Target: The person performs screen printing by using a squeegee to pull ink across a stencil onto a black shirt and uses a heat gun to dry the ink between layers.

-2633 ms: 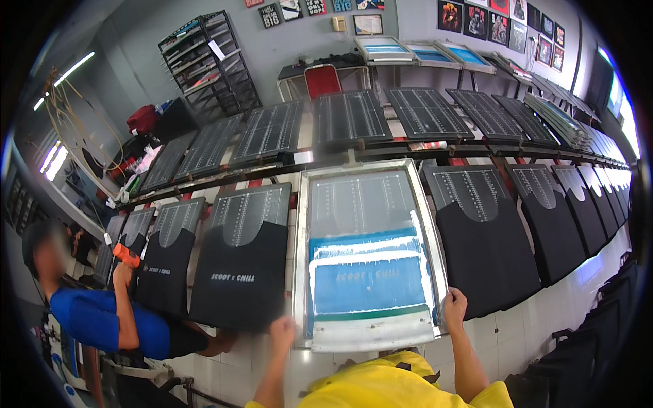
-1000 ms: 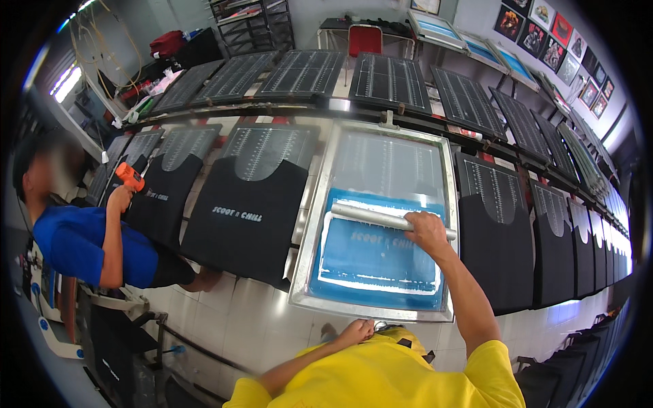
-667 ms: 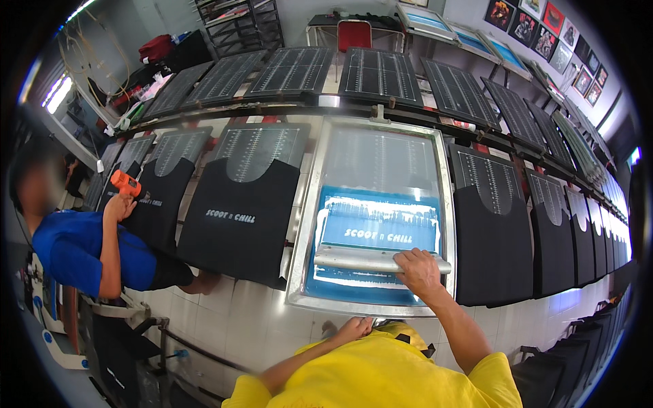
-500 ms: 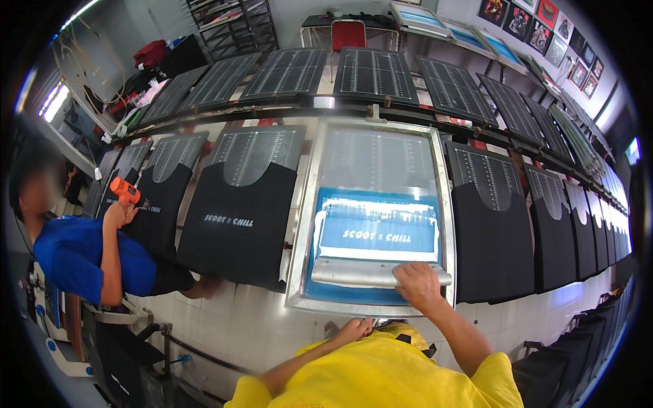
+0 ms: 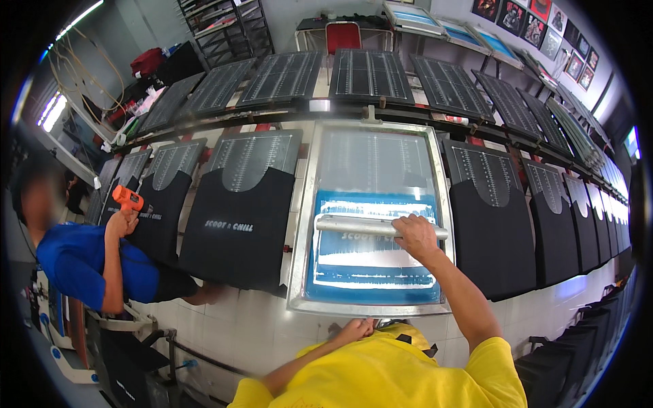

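Head view: the right hand (image 5: 416, 234) grips the metal squeegee (image 5: 357, 225), most of which extends leftward across the screen (image 5: 367, 294).

Front row, sweeping across mid-frame: dark boards (image 5: 289, 146), white ruled grids, black shirts drawn over their lower parts. Left-of-centre shirt (image 5: 231, 248) bears pale lettering; right-of-centre shirt (image 5: 493, 251) plain.

Centre: metal-framed screen (image 5: 309, 211) lies over the row, board grid visible through its clear upper mesh. On the blue lower area, white ink (image 5: 371, 256) in bands, metal squeegee (image 5: 350, 225) crosswise.

Upper frame: second row of gridded boards (image 5: 371, 76) along a dark rail. Small red-and-white tube (image 5: 457, 120) by the rail, upper right.

Top centre: dark tabletop (image 5: 311, 24), dark heap towards its right end. Further right, more framed screens (image 5: 411, 19) laid side by side.
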`<state>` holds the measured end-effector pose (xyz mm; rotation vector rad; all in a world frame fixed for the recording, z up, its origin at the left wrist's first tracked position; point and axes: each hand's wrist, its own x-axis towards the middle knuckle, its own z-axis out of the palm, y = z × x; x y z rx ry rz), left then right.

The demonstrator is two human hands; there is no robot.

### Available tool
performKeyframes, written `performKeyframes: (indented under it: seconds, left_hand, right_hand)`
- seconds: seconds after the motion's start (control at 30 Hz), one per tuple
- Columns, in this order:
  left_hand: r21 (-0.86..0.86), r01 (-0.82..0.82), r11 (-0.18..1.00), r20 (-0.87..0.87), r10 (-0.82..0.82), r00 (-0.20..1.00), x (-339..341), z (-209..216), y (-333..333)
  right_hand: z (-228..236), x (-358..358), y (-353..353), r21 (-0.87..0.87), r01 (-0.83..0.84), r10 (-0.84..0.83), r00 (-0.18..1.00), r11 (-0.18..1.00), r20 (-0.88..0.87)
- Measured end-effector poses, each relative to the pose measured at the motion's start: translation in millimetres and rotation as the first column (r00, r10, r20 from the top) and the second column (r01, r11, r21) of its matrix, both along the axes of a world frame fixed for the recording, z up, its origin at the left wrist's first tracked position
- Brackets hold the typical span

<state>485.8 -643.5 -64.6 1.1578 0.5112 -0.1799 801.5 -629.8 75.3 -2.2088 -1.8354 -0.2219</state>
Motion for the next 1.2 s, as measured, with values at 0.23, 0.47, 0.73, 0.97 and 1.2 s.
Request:
performKeyframes:
  seconds: [0.23, 0.47, 0.73, 0.97, 1.2]
  left_hand:
    - [-0.008, -0.009, 1.000, -0.022, 0.009, 1.000, -1, -7, -2]
    - [0.019, 0.056, 0.998, -0.084, -0.054, 0.995, 3, 20, 4]
    - [-0.081, 0.106, 0.991, -0.105, -0.114, 0.988, 10, 60, 12]
    - [-0.134, 0.076, 0.988, -0.089, -0.089, 0.992, 10, 44, 8]
    - [-0.142, 0.094, 0.985, -0.072, -0.105, 0.992, 12, 29, 8]
  right_hand:
    - [5, -42, -46, -0.004, -0.022, 0.022, 1.000, 1.000, 0.015]
    - [-6, -106, -101, -0.026, -0.015, 0.017, 0.999, 1.000, 0.049]
    - [-9, -126, -120, -0.127, -0.003, -0.009, 0.995, 0.992, -0.097]
    - [-20, -135, -129, -0.129, -0.009, -0.001, 0.997, 0.992, -0.073]
    - [-26, -140, -134, -0.105, -0.005, -0.007, 0.994, 0.994, -0.107]
